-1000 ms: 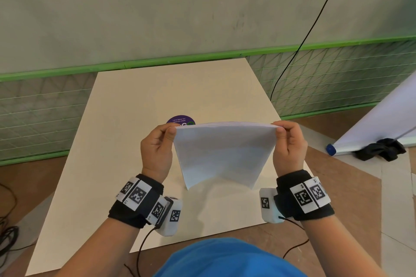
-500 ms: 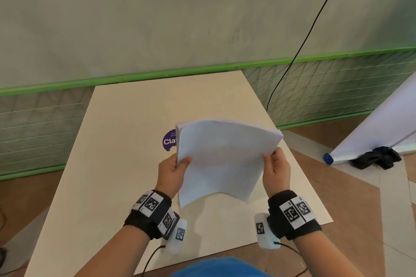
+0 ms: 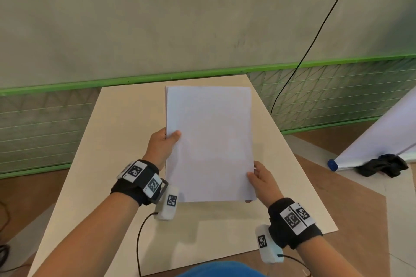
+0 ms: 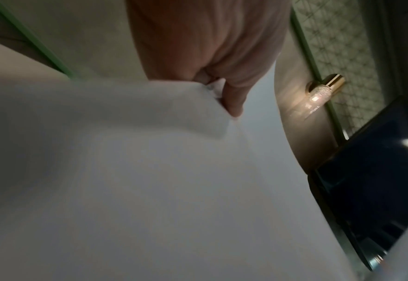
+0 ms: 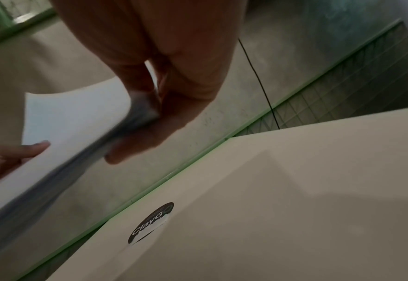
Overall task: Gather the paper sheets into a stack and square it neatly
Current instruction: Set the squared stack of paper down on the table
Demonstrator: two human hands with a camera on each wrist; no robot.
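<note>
The left hand (image 3: 162,141) is gripping the long left edge of the paper stack (image 3: 209,141) about halfway along, thumb lying on the top sheet and fingers tucked beneath. The stack itself is hanging in the air above the pale surface (image 3: 108,164), lengthwise away from the person, its edges looking nearly flush apart from a sliver of a lower sheet peeking out at the far left corner. The sheets are light, thin and floppy, and are likely sliding easily over one another, so the stack is best held at opposite edges with a firm pinch, not at one corner alone. The right hand (image 3: 262,179) is pinching the near right corner, thumb on top and fingers under the edge.
</note>
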